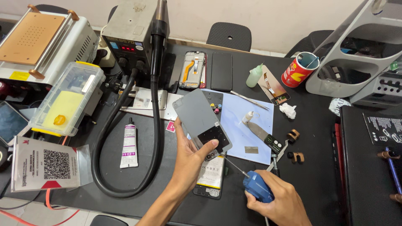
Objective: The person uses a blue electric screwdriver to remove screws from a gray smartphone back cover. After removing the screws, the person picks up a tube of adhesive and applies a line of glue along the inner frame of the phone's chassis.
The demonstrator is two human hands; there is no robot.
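At centre frame, the left hand (190,161) is gripping a grey phone screen panel (203,121), fingers closed around its lower edge, tilted above an opened phone (210,178) on the black bench (318,138). At lower right, the right hand's (278,203) fingers are wrapping a blue-handled screwdriver (256,187).

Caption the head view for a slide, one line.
Left hand holds a grey phone panel over an opened phone; right hand grips a blue-handled tool.

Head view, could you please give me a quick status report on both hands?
Left hand holds grey panel, tilted. Right hand holds blue-handled tool, tip near opened phone. Black hose curves alongside left.
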